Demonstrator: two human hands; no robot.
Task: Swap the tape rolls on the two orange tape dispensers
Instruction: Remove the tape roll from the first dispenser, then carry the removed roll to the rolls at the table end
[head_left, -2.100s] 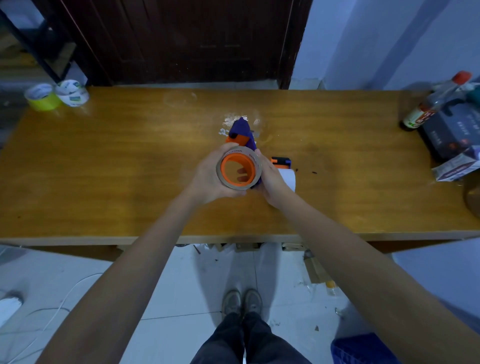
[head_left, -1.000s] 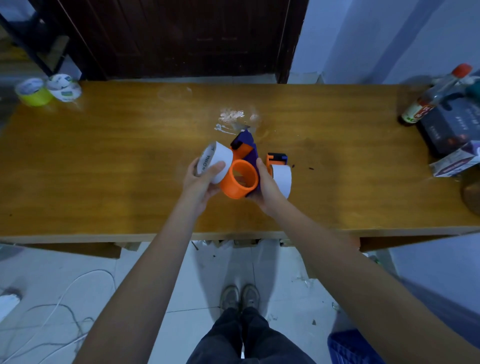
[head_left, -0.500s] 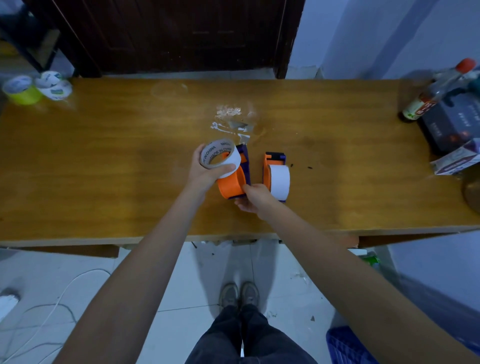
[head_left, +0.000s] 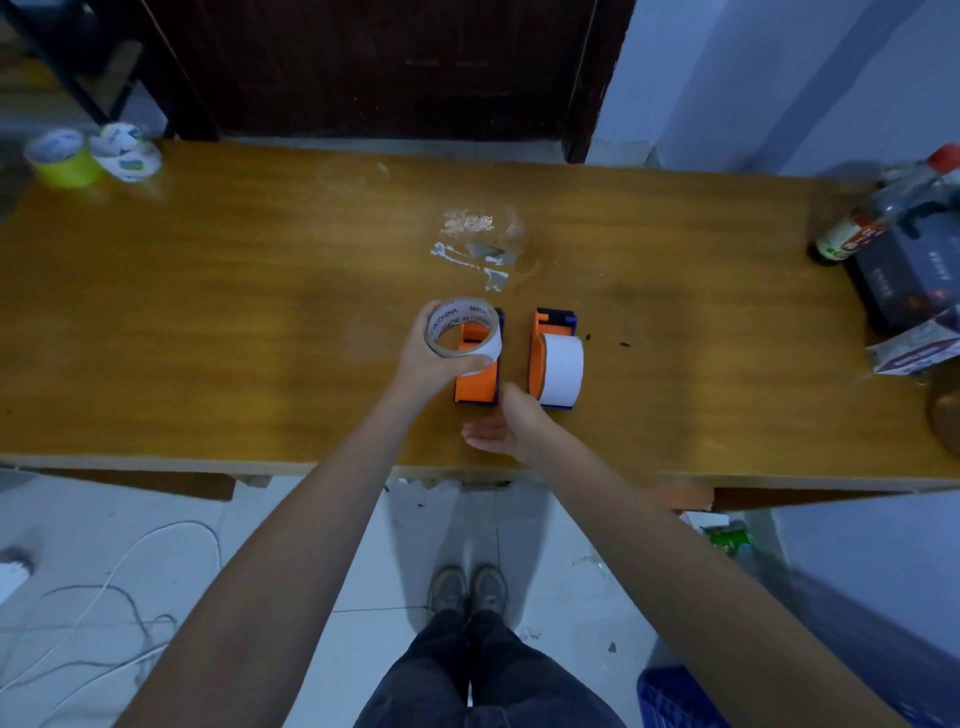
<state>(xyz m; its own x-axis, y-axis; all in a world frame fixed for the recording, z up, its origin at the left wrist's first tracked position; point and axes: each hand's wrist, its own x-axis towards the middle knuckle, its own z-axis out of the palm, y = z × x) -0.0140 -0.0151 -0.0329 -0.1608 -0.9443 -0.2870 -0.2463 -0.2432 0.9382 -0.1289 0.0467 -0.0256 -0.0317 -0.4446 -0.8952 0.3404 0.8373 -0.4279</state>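
Head camera, looking down past two bare forearms at a long wooden table (head_left: 208, 322). Near the middle of the table, two orange tape dispensers stand side by side, just apart.

The left dispenser (head_left: 477, 378) carries no roll; its orange hub is bare. The left hand (head_left: 434, 358) grips a white tape roll (head_left: 464, 335) by its rim, fingers and thumb curled around it, and holds it just above that dispenser, so the orange shows through the hole in the roll's cardboard core.

The right dispenser (head_left: 551, 332) has its own white roll (head_left: 561, 369) seated on it. The right hand (head_left: 506, 423) sits low, close to the table's near edge and just in front of both dispensers, with fingers loose and holding nothing. Whether it touches either dispenser cannot be told.

Other things on the table: a yellow tape roll (head_left: 60, 158) and a white one (head_left: 124, 153) at the far left corner, a crumpled strip of clear tape (head_left: 480, 241) beyond the dispensers, and a bottle (head_left: 883, 213) and boxes (head_left: 906, 283) at the far right.

Judging by this, the swap looks under halfway done: one roll is off its dispenser. The second roll still needs removing, and both rolls then need mounting on the opposite dispensers.
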